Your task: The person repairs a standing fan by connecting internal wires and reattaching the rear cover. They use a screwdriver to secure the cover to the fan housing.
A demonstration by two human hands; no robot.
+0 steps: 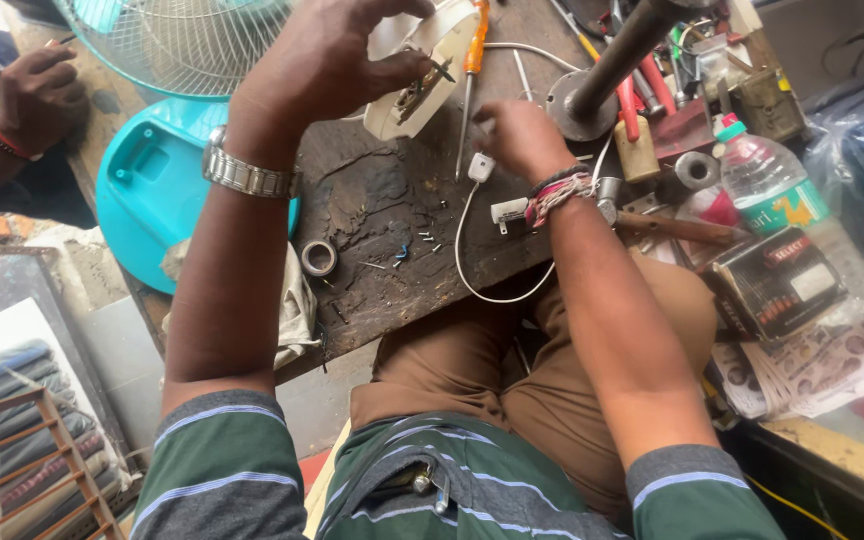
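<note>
My left hand (pixel 327 60), with a metal watch on its wrist, grips a cream-coloured plastic electrical part (pixel 422 75) and holds it tilted above the dark wooden workbench (pixel 372 200). A small dark piece sticks out beside my thumb. My right hand (pixel 517 135), with threads tied round the wrist, is curled fingers-down on the bench next to the tip of an orange-handled screwdriver (pixel 472 70). Just below it lie a small white plug piece (pixel 481 166) and a white wire (pixel 477 270) looping off the bench edge. What the right fingers pinch is hidden.
A turquoise fan base (pixel 147 185) and wire fan guard (pixel 177 40) stand at left. Another person's hand (pixel 37 95) rests at far left. A metal post on a flange (pixel 602 70), pliers, a plastic water bottle (pixel 767 185), a tape roll (pixel 319 257) and small screws crowd the bench.
</note>
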